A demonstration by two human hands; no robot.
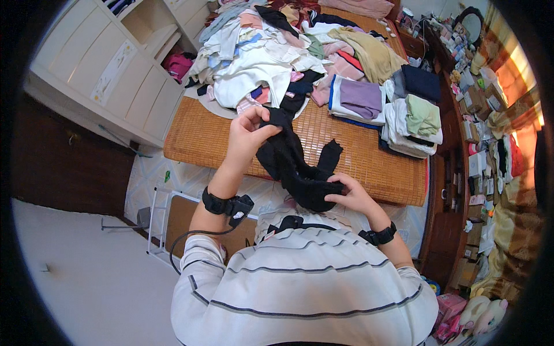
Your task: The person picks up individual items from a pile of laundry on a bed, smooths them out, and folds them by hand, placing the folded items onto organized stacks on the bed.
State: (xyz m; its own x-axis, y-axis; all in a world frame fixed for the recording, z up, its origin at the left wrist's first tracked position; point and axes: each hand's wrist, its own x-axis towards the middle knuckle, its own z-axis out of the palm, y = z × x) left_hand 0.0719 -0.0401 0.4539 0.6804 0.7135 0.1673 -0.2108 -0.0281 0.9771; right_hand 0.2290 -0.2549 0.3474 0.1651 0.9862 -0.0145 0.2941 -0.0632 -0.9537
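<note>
A black knitted garment (pixel 298 171) hangs stretched between my two hands at the near edge of the bed; its exact kind cannot be told. My left hand (pixel 255 127) pinches its upper end between thumb and fingers. Lower and to the right, my right hand (pixel 348 192) grips the other end. One narrow black part lies over the bamboo mat (pixel 368 168). Beyond my hands spreads a big heap of loose clothes (pixel 259 60), mostly white. Folded clothes stand in stacks at the right, one with a purple cloth (pixel 361 98) on top, another with a light green cloth (pixel 422 114).
A white wardrobe (pixel 108 65) with open shelves stands at the left. Below the bed's near left edge is a white-framed folding stand (pixel 162 220). Dark wooden furniture (pixel 437 229) and many boxes line the right side. A plush toy (pixel 487 315) sits at the lower right.
</note>
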